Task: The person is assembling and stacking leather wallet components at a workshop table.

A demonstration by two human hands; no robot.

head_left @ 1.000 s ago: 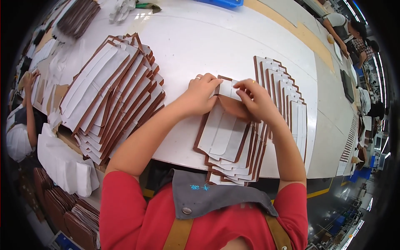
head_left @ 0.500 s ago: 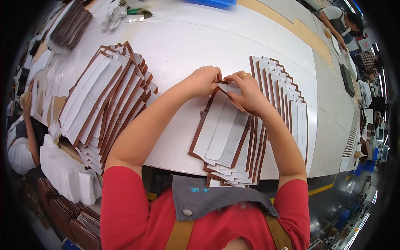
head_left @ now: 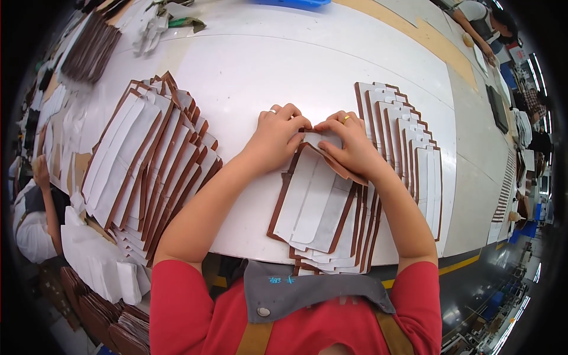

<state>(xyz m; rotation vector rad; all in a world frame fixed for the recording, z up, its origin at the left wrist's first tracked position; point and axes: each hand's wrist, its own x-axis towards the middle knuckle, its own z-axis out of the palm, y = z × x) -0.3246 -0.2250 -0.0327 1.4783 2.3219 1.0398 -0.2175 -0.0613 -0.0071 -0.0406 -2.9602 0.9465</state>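
Both hands are at the far end of the top panel of a small overlapping pile, a white-lined piece with brown edges. My left hand pinches the panel's far edge near its left corner, thumb below the index finger. My right hand grips the same edge just to the right, and the brown border is bent up and folded over between the two hands. The fingers partly hide the fold. Beneath lie more such panels, fanned out toward the table's near edge.
A fanned stack of similar panels stands to the left, and a stepped row to the right. White cloth-like bundles hang at the near left. A blue tray sits at the far edge. Other people work at both sides.
My left hand has turned and drawn slightly back, its thumb now in view against the panel's edge. My right hand stays on the edge, with the fold still bent up.
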